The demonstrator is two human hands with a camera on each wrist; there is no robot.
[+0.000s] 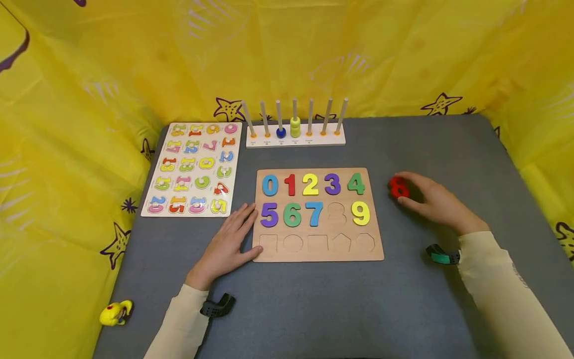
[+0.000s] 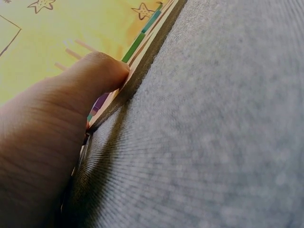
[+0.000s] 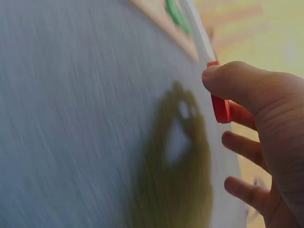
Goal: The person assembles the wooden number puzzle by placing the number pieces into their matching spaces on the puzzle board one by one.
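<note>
My right hand [image 1: 432,202] pinches a red wooden number eight [image 1: 398,187] between thumb and fingers, to the right of a wooden number board [image 1: 316,255]. The right wrist view shows the thumb on the red edge, with the hand's shadow on the table below. At the board's left side, my left hand [image 1: 226,252] lies with fingers extended, fingertips and thumb at its edge. Coloured numbers fill the board's top row. The second row holds a five, six, seven and nine, with a bare eight-shaped outline [image 1: 337,213] between the last two.
Along the board's bottom run several bare shape outlines. A white number puzzle [image 1: 148,212] lies at the back left, beside a white peg stand [image 1: 269,144] with blue and yellow-green beads. A small yellow toy [image 1: 114,313] sits at the front left. Yellow cloth [image 1: 287,55] hangs behind the grey table.
</note>
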